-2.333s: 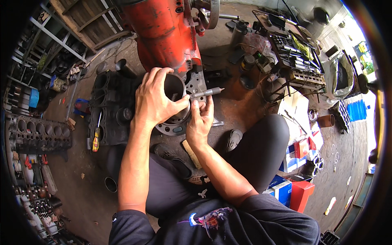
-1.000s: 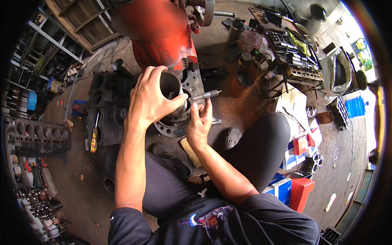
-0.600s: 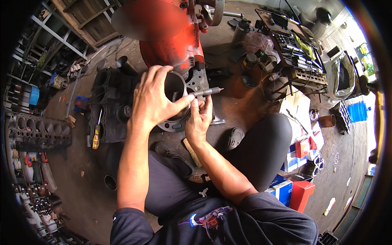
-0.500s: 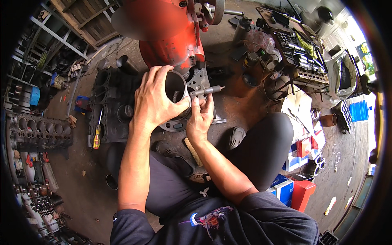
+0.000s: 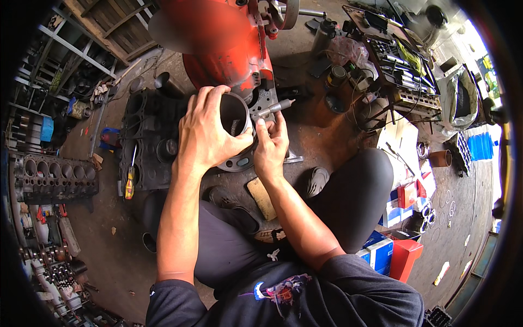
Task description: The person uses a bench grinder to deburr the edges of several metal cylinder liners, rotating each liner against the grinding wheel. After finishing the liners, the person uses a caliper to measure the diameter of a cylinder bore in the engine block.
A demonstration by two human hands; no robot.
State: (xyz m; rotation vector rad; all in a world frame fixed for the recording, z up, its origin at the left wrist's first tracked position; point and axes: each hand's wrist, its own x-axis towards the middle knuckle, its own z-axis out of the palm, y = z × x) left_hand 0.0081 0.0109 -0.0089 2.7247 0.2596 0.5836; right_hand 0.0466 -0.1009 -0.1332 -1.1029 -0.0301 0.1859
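A bare, stained concrete floor point(image 5: 109, 261) spreads around the seated person. Metal racking point(image 5: 81, 52) stands at the upper left, an engine block point(image 5: 60, 186) with a row of round bores lies at the far left, and a yellow-handled screwdriver point(image 5: 129, 186) rests against a darker block point(image 5: 132, 150). A red casing point(image 5: 220, 71), partly blurred, rises ahead. On the right are metal tools point(image 5: 400, 71) on a stand, a blue plastic jug point(image 5: 480, 147), and a red box point(image 5: 404, 260) beside a blue-and-white one.

The left hand point(image 5: 201, 128) is wrapped round a dark metal cylinder point(image 5: 233, 113), which sits open end up in front of the person, below the casing. The right hand point(image 5: 272, 144) pinches a grey micrometer point(image 5: 271, 110) at the cylinder's right edge; whether its inner end touches the wall cannot be told.

Compared with half a second ago, the micrometer slants more steeply, its outer tip higher. More of a tan board point(image 5: 262, 198) shows beside the right forearm, while the left hand keeps the same grip.
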